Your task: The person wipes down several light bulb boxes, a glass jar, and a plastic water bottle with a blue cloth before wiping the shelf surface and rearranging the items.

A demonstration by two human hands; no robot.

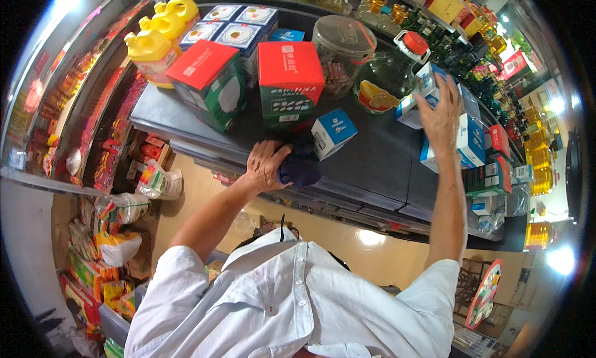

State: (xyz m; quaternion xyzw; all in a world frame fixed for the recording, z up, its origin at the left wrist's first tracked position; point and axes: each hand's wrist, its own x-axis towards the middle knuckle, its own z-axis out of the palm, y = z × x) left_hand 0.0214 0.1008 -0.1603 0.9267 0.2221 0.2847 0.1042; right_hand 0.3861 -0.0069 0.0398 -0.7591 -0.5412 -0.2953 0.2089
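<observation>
My left hand (pixel 269 166) rests at the near edge of the dark shelf top (pixel 368 162), its fingers on a bunched dark blue cloth (pixel 300 169). Just beyond the cloth stands a small blue-and-white carton (pixel 333 133). At the right, my right hand (pixel 438 111) reaches over a blue-and-white carton (pixel 427 81), its fingers against the top; whether it grips the carton is unclear. More blue-and-white cartons (pixel 471 141) stand beside and below that wrist. Two red-topped green boxes (pixel 291 88) (pixel 207 83) stand at the left and middle.
Behind the boxes are yellow jugs (pixel 151 50), a lidded clear plastic jar (pixel 342 55) and a large glass jar with a red cap (pixel 384 81). Red-and-green boxes (pixel 496 171) stand far right. Stocked shelves (pixel 88 102) line the left, with bags (pixel 116 248) below.
</observation>
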